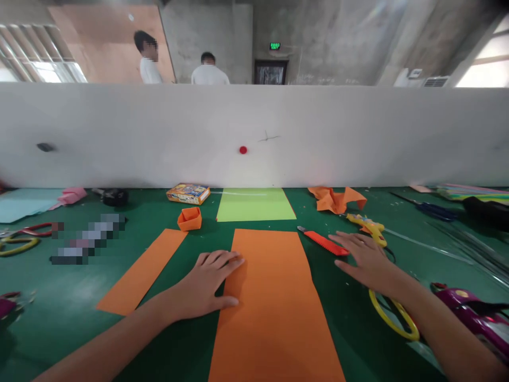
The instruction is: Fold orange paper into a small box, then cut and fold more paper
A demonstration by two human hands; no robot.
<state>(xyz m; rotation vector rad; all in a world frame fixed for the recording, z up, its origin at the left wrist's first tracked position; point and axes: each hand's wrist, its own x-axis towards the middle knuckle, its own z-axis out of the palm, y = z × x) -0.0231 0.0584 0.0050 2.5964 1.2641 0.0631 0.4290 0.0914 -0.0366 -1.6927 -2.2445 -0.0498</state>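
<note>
Lying left of large orange sheet (274, 307), small folded orange piece (190, 219) and orange strip (145, 273) are looking done; sheet is lying flat on counter (178, 353), not yet folded, right edge running uneven. Left hand (214, 281) is touching sheet's left edge, right hand (360, 254) is spreading right of sheet near red cutter (324, 242); both grips standing apart.

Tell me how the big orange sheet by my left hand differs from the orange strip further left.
The big orange sheet is much wider than the orange strip. The sheet points almost straight away from you, while the strip slants, its far end to the right. Your left hand rests on the sheet's left edge; no hand lies on the strip. Both are orange and lie flat on the green tabletop.
</note>
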